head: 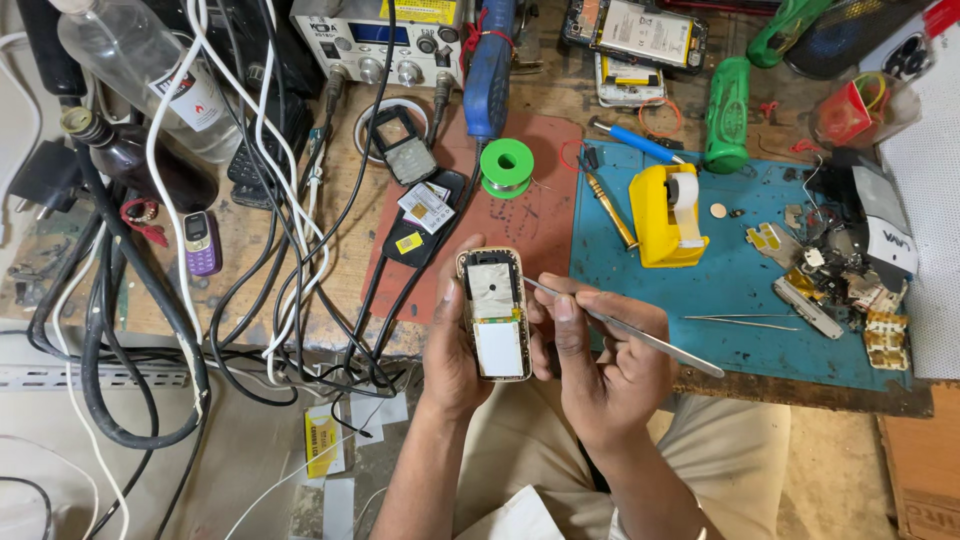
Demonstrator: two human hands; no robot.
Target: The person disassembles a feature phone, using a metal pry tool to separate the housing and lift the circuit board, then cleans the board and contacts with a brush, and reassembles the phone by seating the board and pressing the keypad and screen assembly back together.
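Left hand (452, 345) wraps around a small opened phone (495, 312), held upright over the lap just at the bench edge, fingers clamped on its sides. Back cover is off; the inside shows a white square part up top and a white rectangular one below, set in a gold-coloured frame.

Right hand (610, 365) pinches a pair of metal tweezers (620, 327), thumb and fingers closed on the shaft, tip resting at the phone's upper right edge.

Progress, as I judge it: the phone is already opened and the insides exposed; work on the inner parts looks to be in hand, and reassembly is not done (a dark cover-like piece (420, 235) lies on the red mat, apart from the phone).

Surface: worn wooden bench (300, 230) with a red mat (530, 215) and a blue mat (720, 280) side by side. On the red one, a green solder spool (507, 167); on the blue, a yellow tape dispenser (667, 215), a second pair of tweezers (740, 321) and a heap of small scrap parts (840, 275) at the right. A tangle of black and white cables (250, 250) covers the left, with a small purple phone (201, 242) and two bottles among them. A bench power unit (385, 40) sits at the back. Below the bench, grey floor with scraps of paper.
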